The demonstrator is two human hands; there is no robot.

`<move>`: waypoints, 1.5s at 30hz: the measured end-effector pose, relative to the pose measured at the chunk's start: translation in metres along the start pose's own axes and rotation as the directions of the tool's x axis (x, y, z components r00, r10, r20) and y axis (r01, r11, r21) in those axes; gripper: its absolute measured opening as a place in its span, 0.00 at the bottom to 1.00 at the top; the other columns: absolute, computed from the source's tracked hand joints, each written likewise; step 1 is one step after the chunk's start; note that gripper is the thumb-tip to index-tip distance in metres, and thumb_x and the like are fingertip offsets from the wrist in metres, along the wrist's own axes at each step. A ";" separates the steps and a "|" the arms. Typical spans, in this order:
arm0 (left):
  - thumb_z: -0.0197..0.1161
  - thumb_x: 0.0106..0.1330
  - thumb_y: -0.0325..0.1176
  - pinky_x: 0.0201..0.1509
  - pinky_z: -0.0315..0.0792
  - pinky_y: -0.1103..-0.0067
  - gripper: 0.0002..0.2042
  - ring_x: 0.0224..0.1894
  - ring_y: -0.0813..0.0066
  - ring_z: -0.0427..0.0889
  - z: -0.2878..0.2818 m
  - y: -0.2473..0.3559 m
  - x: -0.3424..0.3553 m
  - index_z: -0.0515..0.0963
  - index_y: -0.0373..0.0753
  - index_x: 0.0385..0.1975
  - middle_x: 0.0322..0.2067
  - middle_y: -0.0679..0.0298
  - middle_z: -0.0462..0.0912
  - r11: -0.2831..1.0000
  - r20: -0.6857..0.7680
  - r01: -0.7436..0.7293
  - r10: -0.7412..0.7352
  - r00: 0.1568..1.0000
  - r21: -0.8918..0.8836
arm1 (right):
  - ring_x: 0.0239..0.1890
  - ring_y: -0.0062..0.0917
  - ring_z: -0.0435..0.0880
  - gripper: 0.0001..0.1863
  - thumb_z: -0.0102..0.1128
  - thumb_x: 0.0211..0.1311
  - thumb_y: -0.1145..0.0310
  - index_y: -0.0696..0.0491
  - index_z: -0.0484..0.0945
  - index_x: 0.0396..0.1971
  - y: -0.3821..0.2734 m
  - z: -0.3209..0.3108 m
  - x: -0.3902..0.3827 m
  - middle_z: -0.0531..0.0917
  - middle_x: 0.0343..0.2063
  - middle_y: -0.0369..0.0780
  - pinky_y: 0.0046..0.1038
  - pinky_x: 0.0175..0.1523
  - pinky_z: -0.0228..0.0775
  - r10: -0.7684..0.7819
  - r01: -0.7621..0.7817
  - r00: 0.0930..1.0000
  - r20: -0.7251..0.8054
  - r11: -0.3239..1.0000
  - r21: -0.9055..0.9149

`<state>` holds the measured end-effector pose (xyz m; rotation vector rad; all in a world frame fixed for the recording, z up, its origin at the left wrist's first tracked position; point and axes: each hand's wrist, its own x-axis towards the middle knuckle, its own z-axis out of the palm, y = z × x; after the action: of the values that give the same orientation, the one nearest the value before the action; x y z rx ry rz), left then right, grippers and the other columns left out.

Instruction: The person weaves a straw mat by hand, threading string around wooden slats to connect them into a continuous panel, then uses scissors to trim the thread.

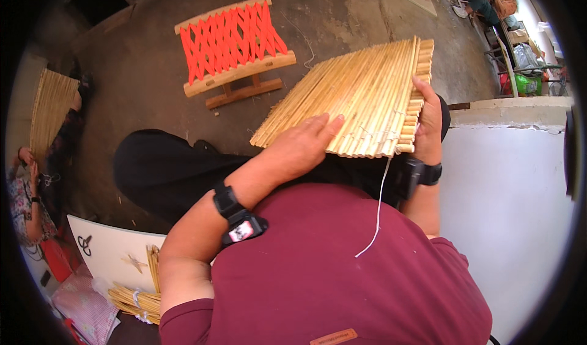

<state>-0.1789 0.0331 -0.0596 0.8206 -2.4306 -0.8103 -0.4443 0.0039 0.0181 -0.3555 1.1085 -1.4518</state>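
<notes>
Across my lap lies a mat of straw-coloured reed stalks (348,85) bound side by side with thin thread, tilted up toward the right. My right hand (431,115) grips its right edge, thumb on the upper face and the other fingers hidden behind. Along that edge a second layer of stalk ends shows under the top one. My left hand (306,140) lies flat on the mat near its front edge, fingers stretched out. From the front right corner a loose white thread (380,207) hangs down over my maroon shirt.
A wooden stool with a crossed orange-red web (235,42) stands ahead. At lower left, a white board (110,247) bears black scissors (85,244), near bundled stalks (134,301). Another person at far left holds a similar mat (52,109). A white-faced low wall (501,210) rises right.
</notes>
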 end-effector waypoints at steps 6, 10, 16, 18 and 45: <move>0.53 0.57 0.22 0.60 0.68 0.63 0.30 0.59 0.43 0.70 0.000 0.022 0.029 0.59 0.31 0.64 0.55 0.35 0.68 0.993 0.036 -0.118 0.119 0.992 -0.023 | 0.43 0.30 0.81 0.27 0.44 0.52 0.76 0.64 0.63 0.57 -0.040 0.009 -0.052 0.77 0.45 0.46 0.27 0.51 0.75 -0.352 0.356 0.932 0.086 0.845 -0.398; 0.53 0.61 0.25 0.61 0.68 0.65 0.26 0.58 0.44 0.71 -0.008 0.049 0.060 0.62 0.29 0.61 0.56 0.36 0.68 0.924 -0.285 -0.382 0.369 0.885 0.010 | 0.45 0.28 0.80 0.28 0.45 0.52 0.74 0.63 0.63 0.57 -0.077 0.051 -0.109 0.77 0.46 0.46 0.25 0.50 0.74 -0.603 0.611 0.771 0.206 0.609 -0.506; 0.55 0.63 0.30 0.65 0.61 0.61 0.19 0.62 0.55 0.70 -0.081 0.078 0.082 0.74 0.47 0.56 0.59 0.54 0.72 0.880 -0.507 -0.252 0.444 0.739 0.402 | 0.50 0.34 0.78 0.31 0.45 0.57 0.62 0.62 0.63 0.59 -0.085 0.036 -0.126 0.75 0.50 0.50 0.35 0.56 0.73 -0.746 0.731 0.664 0.048 0.635 -0.247; 0.58 0.62 0.30 0.68 0.57 0.62 0.18 0.62 0.58 0.70 -0.100 0.059 0.071 0.77 0.50 0.53 0.58 0.58 0.73 0.833 -0.527 -0.117 0.444 0.725 0.540 | 0.46 0.33 0.81 0.31 0.47 0.54 0.70 0.63 0.60 0.61 -0.068 0.030 -0.102 0.76 0.49 0.49 0.32 0.52 0.76 -0.726 0.737 0.675 0.128 0.657 -0.159; 0.45 0.74 0.39 0.46 0.76 0.64 0.17 0.43 0.62 0.80 -0.031 -0.093 -0.112 0.67 0.33 0.53 0.45 0.54 0.78 -0.102 0.116 0.068 -0.958 0.263 -0.992 | 0.21 0.16 0.80 0.13 0.55 0.65 0.63 0.55 0.80 0.26 0.171 0.106 0.049 0.82 0.21 0.34 0.17 0.26 0.67 0.447 0.163 0.808 0.384 0.457 -0.875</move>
<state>-0.0436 0.0340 -0.1221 1.3558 -0.2122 -1.5934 -0.2722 -0.0552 -0.0813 -1.3293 1.2528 -0.3636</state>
